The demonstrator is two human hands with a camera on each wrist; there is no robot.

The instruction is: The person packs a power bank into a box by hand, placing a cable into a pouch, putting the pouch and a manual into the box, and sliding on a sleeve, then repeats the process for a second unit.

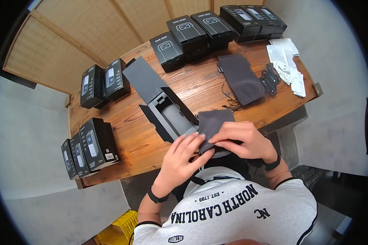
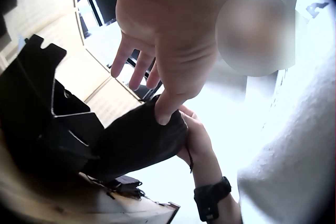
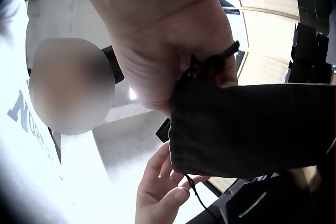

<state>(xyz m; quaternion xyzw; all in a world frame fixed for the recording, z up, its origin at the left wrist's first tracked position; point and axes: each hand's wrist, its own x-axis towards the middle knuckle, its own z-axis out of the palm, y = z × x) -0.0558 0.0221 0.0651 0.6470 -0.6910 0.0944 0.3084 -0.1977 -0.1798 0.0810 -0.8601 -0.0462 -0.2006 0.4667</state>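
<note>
A dark grey drawstring pouch (image 1: 212,122) is held in front of the torso, close to the table's near edge. My right hand (image 1: 243,141) pinches its mouth end between thumb and fingers; black cord (image 3: 197,192) dangles from that end. At the pouch's left side, my left hand (image 1: 180,161) touches it. The left thumb (image 2: 165,111) lies against the cloth while the other visible fingers stretch out straight. Beside the hands sits an open black box (image 1: 161,108), lid folded back, with a grey insert and a recess inside.
More dark pouches (image 1: 241,77) lie at the right, beside coiled black cables (image 1: 270,79) and white paper or packets (image 1: 284,65). Closed black boxes (image 1: 186,32) line the back edge; others (image 1: 92,145) stand at the left. A yellow basket (image 1: 118,228) is on the floor.
</note>
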